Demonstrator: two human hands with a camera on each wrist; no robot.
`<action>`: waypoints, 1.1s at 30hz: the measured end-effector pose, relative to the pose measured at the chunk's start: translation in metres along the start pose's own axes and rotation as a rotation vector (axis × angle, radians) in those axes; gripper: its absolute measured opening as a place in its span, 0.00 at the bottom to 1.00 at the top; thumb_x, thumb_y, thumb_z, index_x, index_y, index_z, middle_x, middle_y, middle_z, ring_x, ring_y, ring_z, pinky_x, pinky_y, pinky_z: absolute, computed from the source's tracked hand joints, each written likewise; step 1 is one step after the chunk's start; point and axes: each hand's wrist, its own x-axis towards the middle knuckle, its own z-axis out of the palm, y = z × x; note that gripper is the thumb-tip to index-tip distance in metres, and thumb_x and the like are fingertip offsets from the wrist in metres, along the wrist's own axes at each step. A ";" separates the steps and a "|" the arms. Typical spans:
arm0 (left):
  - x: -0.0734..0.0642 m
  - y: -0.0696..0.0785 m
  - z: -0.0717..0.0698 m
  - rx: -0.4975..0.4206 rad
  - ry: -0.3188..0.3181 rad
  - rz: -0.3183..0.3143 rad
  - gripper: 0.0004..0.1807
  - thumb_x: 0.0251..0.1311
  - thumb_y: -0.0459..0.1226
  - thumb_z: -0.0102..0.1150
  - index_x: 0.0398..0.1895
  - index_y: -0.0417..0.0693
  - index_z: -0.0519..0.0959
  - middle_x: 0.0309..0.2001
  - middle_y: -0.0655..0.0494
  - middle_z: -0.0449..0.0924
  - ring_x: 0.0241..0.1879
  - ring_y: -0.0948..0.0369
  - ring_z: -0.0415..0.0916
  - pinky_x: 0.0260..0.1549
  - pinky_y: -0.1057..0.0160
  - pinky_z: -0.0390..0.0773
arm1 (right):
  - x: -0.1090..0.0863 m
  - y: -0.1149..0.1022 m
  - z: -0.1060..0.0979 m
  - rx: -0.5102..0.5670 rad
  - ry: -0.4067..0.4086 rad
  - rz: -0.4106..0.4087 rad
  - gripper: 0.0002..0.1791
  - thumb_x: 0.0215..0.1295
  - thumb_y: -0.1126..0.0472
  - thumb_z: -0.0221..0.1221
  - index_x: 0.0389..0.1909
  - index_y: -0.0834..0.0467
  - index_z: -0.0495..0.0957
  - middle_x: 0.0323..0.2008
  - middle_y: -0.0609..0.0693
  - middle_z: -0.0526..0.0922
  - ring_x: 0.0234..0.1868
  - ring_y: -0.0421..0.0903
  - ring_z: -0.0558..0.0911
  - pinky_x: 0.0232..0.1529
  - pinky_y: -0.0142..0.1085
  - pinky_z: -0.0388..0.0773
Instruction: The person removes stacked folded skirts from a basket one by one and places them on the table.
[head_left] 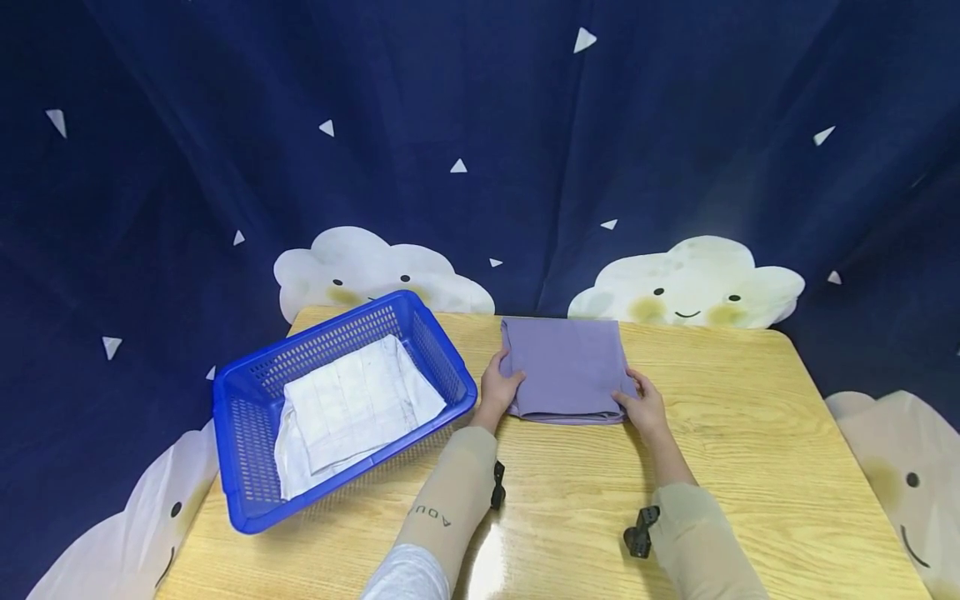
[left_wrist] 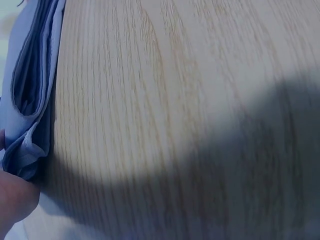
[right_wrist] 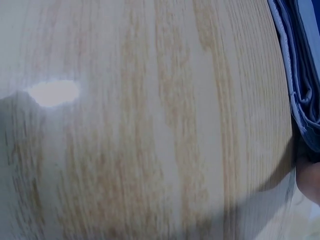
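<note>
A folded purple cloth (head_left: 566, 367) lies on the wooden table (head_left: 570, 483), close to its far edge. My left hand (head_left: 497, 388) pinches the left side of the cloth, thumb over the top. At the opposite side my right hand (head_left: 642, 406) grips the near right corner, its thumb also on top. Stacked fabric layers show along the near edge of the cloth (left_wrist: 35, 75) in the left wrist view, with part of the left hand (left_wrist: 17, 200) below them. In the right wrist view the cloth (right_wrist: 302, 65) and a bit of the right hand (right_wrist: 309, 179) appear at the right border.
To the left stands a blue plastic basket (head_left: 243, 454), slightly turned, with folded white cloth (head_left: 352, 408) inside. Its right end is near my left forearm. Behind the table hangs a dark blue curtain (head_left: 525, 125) with printed clouds and white triangles.
</note>
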 end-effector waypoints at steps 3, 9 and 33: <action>-0.001 0.002 0.000 -0.004 0.009 -0.008 0.30 0.51 0.33 0.59 0.61 0.41 0.67 0.60 0.40 0.68 0.60 0.46 0.63 0.59 0.52 0.63 | 0.000 0.000 0.000 0.000 -0.003 0.013 0.34 0.61 0.68 0.55 0.67 0.63 0.55 0.58 0.66 0.64 0.55 0.54 0.68 0.35 0.17 0.66; -0.001 0.005 0.001 -0.009 0.008 -0.042 0.31 0.50 0.32 0.61 0.61 0.41 0.67 0.59 0.40 0.68 0.60 0.46 0.63 0.59 0.51 0.63 | -0.001 0.002 -0.001 0.011 -0.007 0.013 0.34 0.62 0.68 0.54 0.68 0.63 0.53 0.59 0.66 0.63 0.56 0.54 0.67 0.37 0.17 0.66; 0.048 -0.097 0.050 0.011 0.206 0.192 0.29 0.48 0.37 0.59 0.59 0.45 0.69 0.52 0.43 0.72 0.53 0.52 0.70 0.53 0.65 0.67 | -0.013 -0.010 -0.002 -0.022 -0.047 0.021 0.35 0.62 0.70 0.50 0.68 0.69 0.46 0.61 0.70 0.57 0.60 0.62 0.62 0.59 0.49 0.63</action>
